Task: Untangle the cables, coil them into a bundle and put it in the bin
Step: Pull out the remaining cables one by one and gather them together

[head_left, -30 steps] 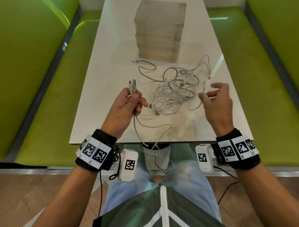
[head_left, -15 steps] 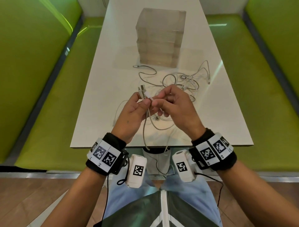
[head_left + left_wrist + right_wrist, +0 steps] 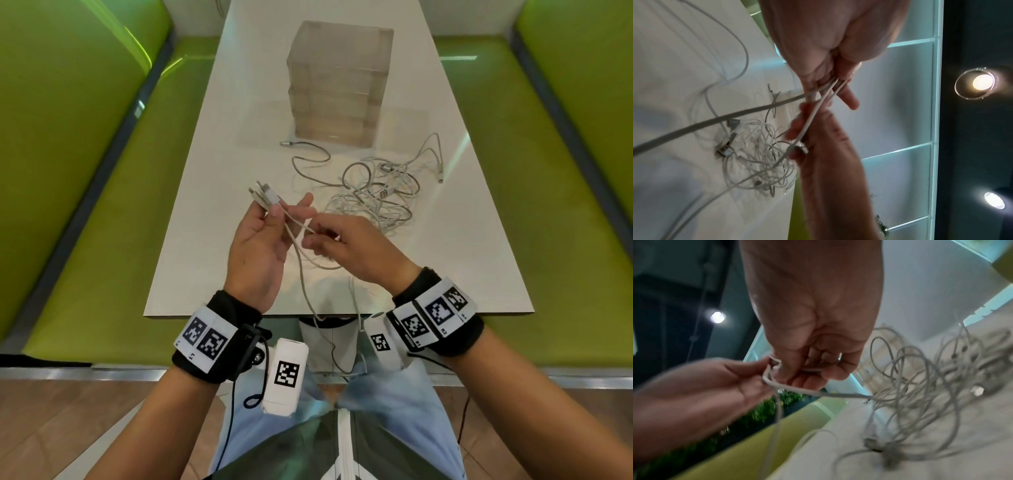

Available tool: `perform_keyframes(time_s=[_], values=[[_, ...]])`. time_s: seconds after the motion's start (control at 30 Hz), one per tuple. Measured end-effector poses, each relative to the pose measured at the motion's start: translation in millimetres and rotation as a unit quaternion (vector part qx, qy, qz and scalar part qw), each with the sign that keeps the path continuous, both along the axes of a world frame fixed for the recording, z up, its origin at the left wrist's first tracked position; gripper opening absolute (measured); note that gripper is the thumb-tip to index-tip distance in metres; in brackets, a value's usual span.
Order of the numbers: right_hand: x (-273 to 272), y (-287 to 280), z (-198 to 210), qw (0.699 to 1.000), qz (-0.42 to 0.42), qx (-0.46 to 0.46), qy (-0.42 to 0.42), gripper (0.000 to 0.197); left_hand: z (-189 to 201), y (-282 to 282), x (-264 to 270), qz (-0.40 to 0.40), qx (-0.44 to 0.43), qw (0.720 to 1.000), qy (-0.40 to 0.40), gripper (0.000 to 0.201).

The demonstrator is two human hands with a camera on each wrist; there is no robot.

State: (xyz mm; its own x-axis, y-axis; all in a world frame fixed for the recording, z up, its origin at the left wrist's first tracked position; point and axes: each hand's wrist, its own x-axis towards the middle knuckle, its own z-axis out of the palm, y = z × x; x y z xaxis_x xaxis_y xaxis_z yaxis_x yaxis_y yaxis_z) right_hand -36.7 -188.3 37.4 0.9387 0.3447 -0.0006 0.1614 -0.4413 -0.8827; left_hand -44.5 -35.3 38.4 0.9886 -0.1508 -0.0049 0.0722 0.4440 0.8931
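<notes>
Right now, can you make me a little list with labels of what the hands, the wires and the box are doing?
left hand: pinches a few white cable plug ends, held above the table
right hand: pinches a white cable strand coming from the left hand
tangled pile of white cables: lies on the white table, not coiled
clear plastic bin: stands beyond the pile; no bundle seen inside

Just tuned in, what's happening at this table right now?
A person is sorting white cables. The left hand grips several plug ends together, while the right hand pinches one cable just beside it. Most of the tangle lies loose on the table, and the clear bin stands beyond it.
</notes>
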Motion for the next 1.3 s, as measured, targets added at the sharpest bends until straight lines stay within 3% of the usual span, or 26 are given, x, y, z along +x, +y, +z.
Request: perform_keyframes(time_s=[0.1,0.33,0.4,0.47,0.53,0.6,0.83,0.97,1.07,1.13,1.3], values=[[7,-10,-15,0.994,0.004,-0.101,-0.044,0.015,11,4,2,0.021,-0.018,1.000,-0.013,0.022],[17,-38,-15,0.998,-0.028,-0.047,-0.041,0.008,27,30,18,0.118,-0.040,0.992,0.012,0.019],[15,-38,-7,0.999,-0.029,-0.018,0.000,0.010,21,33,21,0.115,0.005,0.993,0.026,0.019],[12,-35,2,0.999,-0.043,0.027,0.009,0.012,15,29,19,0.088,0.115,0.989,0.024,0.014],[10,-29,8,0.996,-0.055,0.076,0.006,0.014,13,19,11,0.036,0.254,0.966,0.001,0.006],[9,-22,11,0.992,-0.056,0.113,0.005,0.016,11,7,4,-0.014,0.300,0.954,-0.019,0.003],[6,-13,12,0.983,-0.032,0.179,0.029,0.018,10,0,6,-0.049,0.295,0.953,-0.054,0.004],[14,-21,-2,0.999,-0.004,0.037,0.036,0.015,14,9,11,0.047,0.254,0.965,-0.041,0.016],[25,-31,-24,0.996,0.011,-0.078,0.037,0.017,27,23,19,0.096,0.097,0.990,-0.032,0.026],[33,-39,-34,0.996,-0.003,-0.072,0.043,0.021,34,32,23,0.109,0.055,0.992,-0.037,0.027],[36,-37,-25,0.998,0.015,-0.062,0.010,0.024,21,32,22,0.120,0.163,0.979,0.002,0.023]])
